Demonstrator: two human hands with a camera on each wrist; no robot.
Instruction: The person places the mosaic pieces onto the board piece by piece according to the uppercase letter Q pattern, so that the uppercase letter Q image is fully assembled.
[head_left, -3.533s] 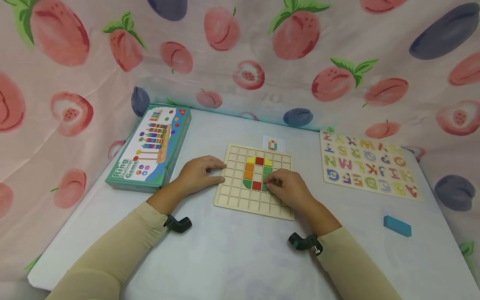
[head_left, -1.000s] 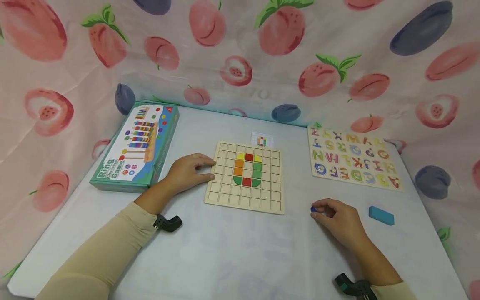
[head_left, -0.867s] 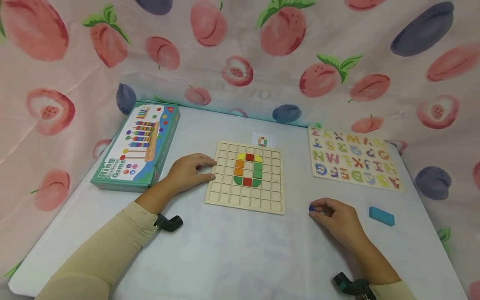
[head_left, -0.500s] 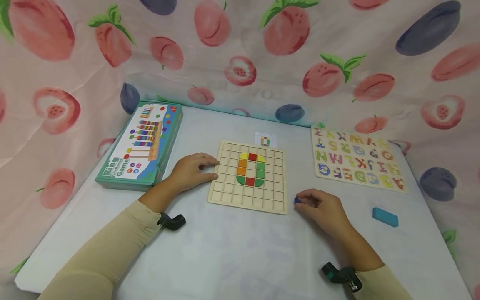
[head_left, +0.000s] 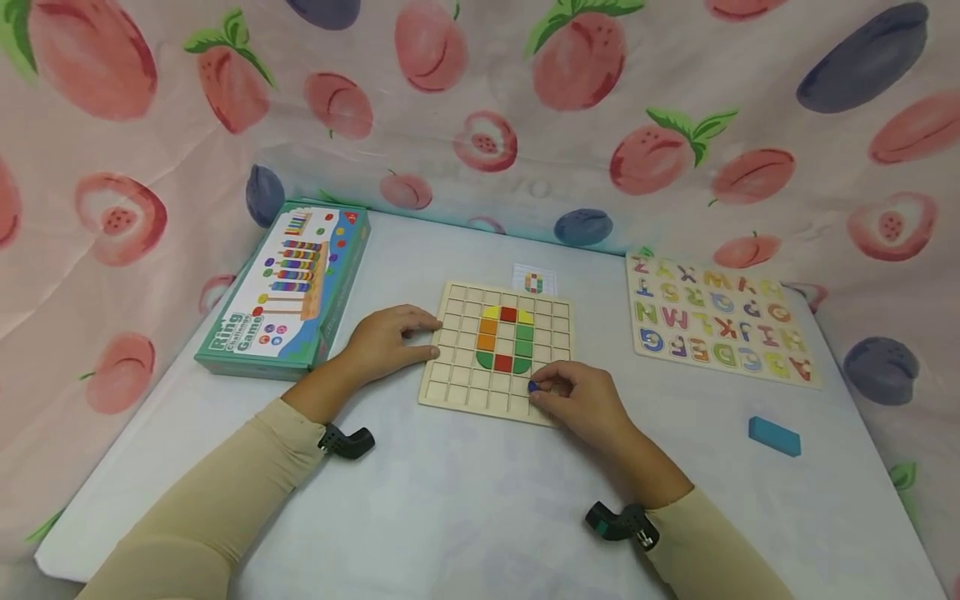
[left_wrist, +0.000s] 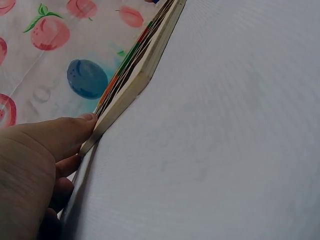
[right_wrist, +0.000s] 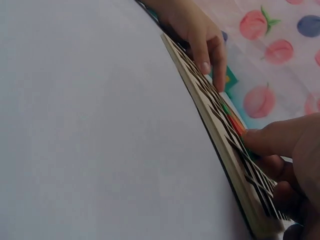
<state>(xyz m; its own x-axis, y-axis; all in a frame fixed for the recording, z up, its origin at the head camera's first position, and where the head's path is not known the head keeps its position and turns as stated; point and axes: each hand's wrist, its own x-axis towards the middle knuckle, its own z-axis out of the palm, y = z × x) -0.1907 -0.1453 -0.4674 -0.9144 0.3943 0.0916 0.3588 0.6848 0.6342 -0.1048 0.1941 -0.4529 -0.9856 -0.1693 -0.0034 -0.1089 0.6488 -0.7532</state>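
A wooden grid board [head_left: 450, 392] lies mid-table, with yellow, red, orange and green pieces set in an upright ring. My right hand [head_left: 585, 404] is over the board's lower right part. It pinches a small dark-blue piece [head_left: 533, 387] between thumb and fingertips, just below the ring's lower right green piece [head_left: 521, 366]. The blue piece's full shape is hidden. At the board's left edge, my left hand [head_left: 386, 342] touches the rim with thumb and fingers spread apart. The left wrist view shows the left thumb [left_wrist: 70, 132] against the board's edge.
Behind the board lies a small pattern card [head_left: 534, 281] with a similar ring. A green Ring Challenge Game box [head_left: 288, 292] is at the left. A letter board [head_left: 720, 321] and a teal block [head_left: 775, 436] lie at the right. Patterned cloth [head_left: 480, 100] hangs behind the table.
My right hand left the board, appeared at the right with a blue piece, then moved left over the board's lower right. The left hand stays at the board's edge.
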